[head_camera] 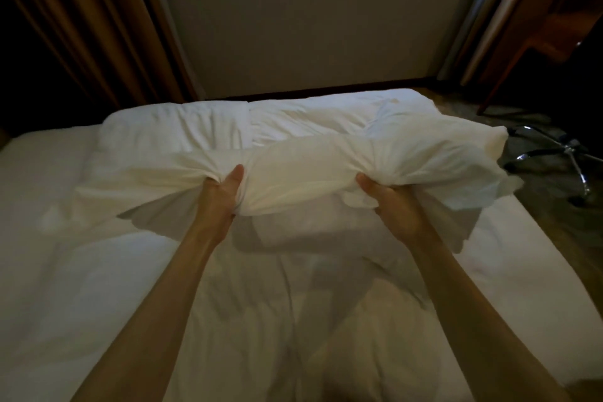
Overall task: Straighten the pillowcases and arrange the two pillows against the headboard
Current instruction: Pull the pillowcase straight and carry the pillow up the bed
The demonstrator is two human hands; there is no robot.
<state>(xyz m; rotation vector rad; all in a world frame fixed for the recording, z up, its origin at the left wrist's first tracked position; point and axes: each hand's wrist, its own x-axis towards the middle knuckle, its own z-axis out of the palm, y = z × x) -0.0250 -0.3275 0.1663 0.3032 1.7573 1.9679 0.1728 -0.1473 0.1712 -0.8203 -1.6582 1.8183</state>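
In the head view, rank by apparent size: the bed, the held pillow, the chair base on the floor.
1. bed
2. held pillow, gripped by left hand and right hand
3. chair base, partly cut off

Both arms reach out over bed [49,254]. Left hand [219,196] and right hand [393,206] grip bunched white pillow [303,173], lifted off sheet. Second pillow [176,129] lies behind. Curtains [98,19] flank window wall; chair base [567,153] on floor right.
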